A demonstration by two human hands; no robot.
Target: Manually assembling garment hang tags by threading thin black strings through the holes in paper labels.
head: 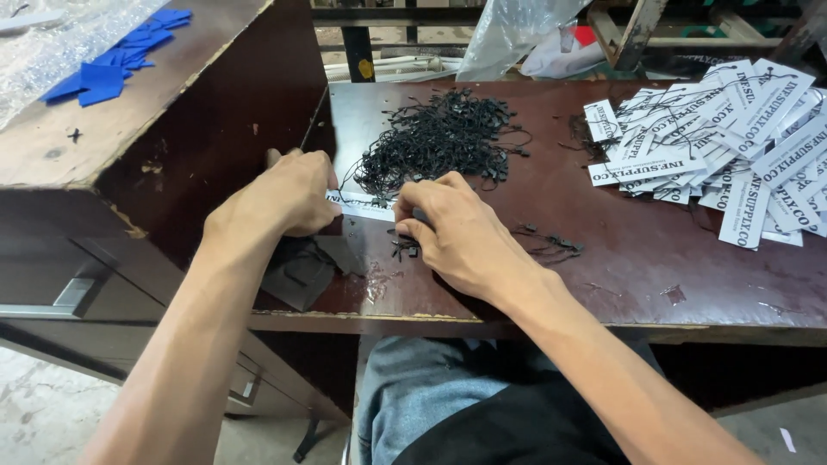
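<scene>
White paper tag (362, 207) lies flat, long axis left-right, pinched by left hand (289, 194) and right hand (452, 228).

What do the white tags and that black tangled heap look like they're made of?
White tags: probably matte card or stiff paper; they lie flat, with crisp edges. Black heap: thin cord loops with small, likely plastic, fasteners; fine strands, dull finish.
</scene>
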